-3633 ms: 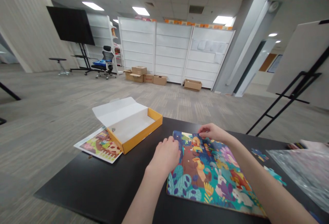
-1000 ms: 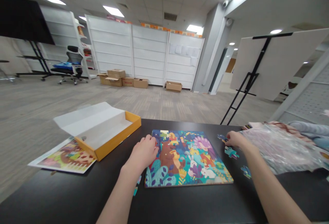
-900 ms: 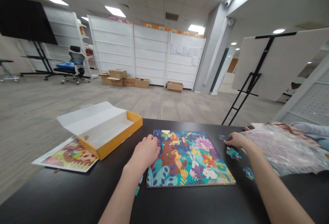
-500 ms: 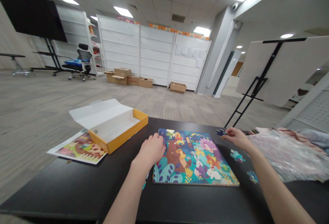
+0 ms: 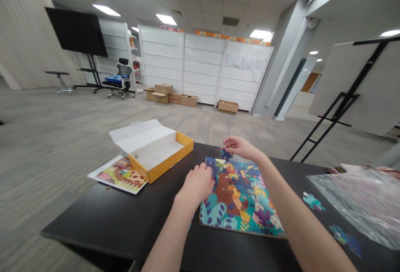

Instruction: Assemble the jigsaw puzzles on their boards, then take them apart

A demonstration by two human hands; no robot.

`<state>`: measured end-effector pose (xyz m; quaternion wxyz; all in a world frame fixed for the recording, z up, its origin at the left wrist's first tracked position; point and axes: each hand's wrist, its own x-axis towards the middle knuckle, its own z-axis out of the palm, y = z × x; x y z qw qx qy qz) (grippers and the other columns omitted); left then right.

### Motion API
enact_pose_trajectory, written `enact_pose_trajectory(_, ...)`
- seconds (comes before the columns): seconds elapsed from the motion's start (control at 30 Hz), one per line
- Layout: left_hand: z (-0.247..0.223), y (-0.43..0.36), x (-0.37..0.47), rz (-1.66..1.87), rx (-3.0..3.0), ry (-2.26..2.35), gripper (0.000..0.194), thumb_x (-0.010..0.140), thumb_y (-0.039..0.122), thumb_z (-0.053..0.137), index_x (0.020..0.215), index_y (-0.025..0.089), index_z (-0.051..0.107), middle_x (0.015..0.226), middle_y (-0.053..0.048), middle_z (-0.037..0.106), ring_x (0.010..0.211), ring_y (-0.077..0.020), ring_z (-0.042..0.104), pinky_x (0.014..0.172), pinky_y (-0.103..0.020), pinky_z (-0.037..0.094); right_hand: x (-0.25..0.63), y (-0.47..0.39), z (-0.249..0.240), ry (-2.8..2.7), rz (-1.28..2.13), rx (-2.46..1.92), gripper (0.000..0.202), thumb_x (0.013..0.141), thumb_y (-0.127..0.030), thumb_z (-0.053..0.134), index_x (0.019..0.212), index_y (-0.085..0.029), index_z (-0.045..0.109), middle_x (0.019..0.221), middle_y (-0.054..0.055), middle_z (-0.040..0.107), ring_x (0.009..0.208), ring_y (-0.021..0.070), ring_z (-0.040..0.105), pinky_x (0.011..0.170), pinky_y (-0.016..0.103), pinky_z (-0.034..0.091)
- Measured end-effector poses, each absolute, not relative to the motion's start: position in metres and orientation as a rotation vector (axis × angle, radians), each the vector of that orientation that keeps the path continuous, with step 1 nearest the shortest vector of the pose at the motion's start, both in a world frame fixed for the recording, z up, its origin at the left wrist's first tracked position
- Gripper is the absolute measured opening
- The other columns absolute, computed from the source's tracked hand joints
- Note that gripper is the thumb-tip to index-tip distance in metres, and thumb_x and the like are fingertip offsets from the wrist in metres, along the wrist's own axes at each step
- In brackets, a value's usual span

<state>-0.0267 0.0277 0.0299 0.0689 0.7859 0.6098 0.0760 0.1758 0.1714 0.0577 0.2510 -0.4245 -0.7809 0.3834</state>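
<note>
A colourful jigsaw puzzle (image 5: 237, 197) with a bear and rabbits lies on the black table. My left hand (image 5: 200, 180) rests on the puzzle's left edge; its fingers are bent but apart, with nothing seen in them. Above the puzzle's far edge, my right hand (image 5: 240, 147) is closed on a dark blue puzzle piece (image 5: 226, 154), pinched at the fingertips. Loose to the right lie a teal puzzle piece (image 5: 313, 202) and some blue pieces (image 5: 345, 238). My right forearm covers the puzzle's right side.
An open yellow box (image 5: 170, 161) with a white inside stands on the left, partly over a picture sheet (image 5: 120, 174). Clear plastic wrapping (image 5: 359, 205) lies at the right of the black table (image 5: 125, 222). An easel board (image 5: 353, 84) stands beyond.
My right hand has carried the dark blue puzzle piece leftward, from beside the puzzle to above its far edge. My left hand stays at the left edge. The view has turned left.
</note>
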Motion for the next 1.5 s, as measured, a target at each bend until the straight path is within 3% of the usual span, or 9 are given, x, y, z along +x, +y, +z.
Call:
enact_pose_trajectory(0.2, 0.03, 0.027, -0.026, 0.24, 2.375, 1.839, 0.024, 0.094, 0.03, 0.049, 0.108, 0.016, 0.064, 0.116, -0.014, 0.062, 0.108, -0.0298, 0.061, 0.088, -0.041, 0.053, 0.167, 0.178, 0.043, -2.194, 1.2, -1.201, 0.016, 0.072, -0.018, 0.072, 0.087, -0.016, 0.066, 0.088, 0.004, 0.075, 0.071, 0.0138, 0.067, 0.063, 0.025, 0.056)
enact_pose_trajectory(0.83, 0.026, 0.027, -0.023, 0.238, 2.415, 1.854, 0.023, 0.094, 0.029, 0.049, 0.106, 0.016, 0.063, 0.115, -0.014, 0.062, 0.106, -0.0309, 0.062, 0.087, -0.044, 0.054, 0.168, 0.186, 0.028, -2.259, 1.157, -1.161, 0.022, 0.064, -0.019, 0.076, 0.085, -0.016, 0.07, 0.085, 0.005, 0.077, 0.074, 0.0168, 0.07, 0.07, 0.027, 0.056)
enact_pose_trajectory(1.23, 0.027, 0.027, -0.024, 0.252, 2.418, 1.841, 0.023, 0.095, 0.029, 0.049, 0.106, 0.015, 0.063, 0.115, -0.014, 0.062, 0.107, -0.0312, 0.062, 0.088, -0.045, 0.054, 0.164, 0.174, 0.042, -2.602, 1.06, -1.065, 0.052, 0.066, -0.012, 0.068, 0.118, -0.017, 0.069, 0.101, 0.005, 0.073, 0.088, 0.0183, 0.066, 0.072, 0.026, 0.053)
enact_pose_trajectory(1.37, 0.026, 0.027, -0.024, 0.249, 2.411, 1.849, 0.022, 0.095, 0.029, 0.05, 0.106, 0.015, 0.063, 0.116, -0.015, 0.062, 0.108, -0.0312, 0.062, 0.088, -0.044, 0.054, 0.165, 0.17, 0.051, -2.668, 0.941, -1.064, 0.037, 0.071, -0.013, 0.064, 0.107, -0.018, 0.071, 0.089, 0.002, 0.07, 0.077, 0.0148, 0.062, 0.068, 0.024, 0.049)
enact_pose_trajectory(1.5, 0.026, 0.027, -0.025, 0.247, 2.41, 1.845, 0.022, 0.095, 0.029, 0.05, 0.106, 0.015, 0.063, 0.115, -0.014, 0.062, 0.107, -0.0311, 0.062, 0.088, -0.044, 0.053, 0.171, 0.169, 0.054, -2.504, 1.039, -1.123, 0.024, 0.072, -0.023, 0.068, 0.094, -0.016, 0.066, 0.082, 0.0, 0.066, 0.068, 0.0125, 0.059, 0.062, 0.023, 0.048)
